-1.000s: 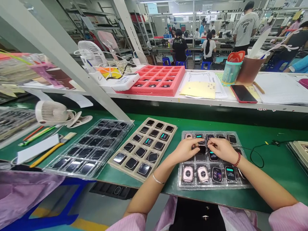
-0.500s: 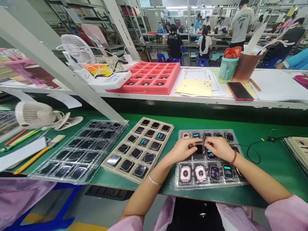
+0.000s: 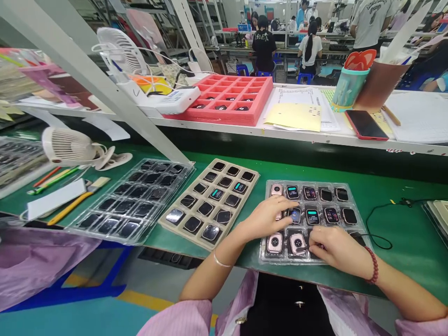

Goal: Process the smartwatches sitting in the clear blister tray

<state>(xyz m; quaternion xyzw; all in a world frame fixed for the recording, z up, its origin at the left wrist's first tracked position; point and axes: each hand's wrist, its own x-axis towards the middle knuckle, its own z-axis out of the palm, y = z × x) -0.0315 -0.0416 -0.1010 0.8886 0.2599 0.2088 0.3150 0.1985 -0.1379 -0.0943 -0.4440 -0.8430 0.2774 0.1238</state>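
A clear plastic tray (image 3: 264,254) of square smartwatches lies in front of me. My left hand (image 3: 271,215) is over its left side, fingers apart around a lit watch (image 3: 296,215) in the middle row. My right hand (image 3: 331,245) is closed at the front row, pinching the dark end of a black cable (image 3: 376,240). That end touches or nearly touches the back of a pink watch (image 3: 297,242), which lies face down. Another pink watch (image 3: 275,242) lies face down to its left. Some watches beneath my right hand are hidden.
To the left are a beige tray (image 3: 206,205) and a clear tray (image 3: 140,219) of dark watches. Further left lie a brush (image 3: 79,200) and a small fan (image 3: 70,145). A shelf behind holds a red foam tray (image 3: 224,116), papers, a phone (image 3: 366,125) and cups.
My right hand has moved from the middle row toward me to the front-row pink watch, bringing the cable end along. My left hand has opened from its pinch. The middle-row watch screen has lit up.
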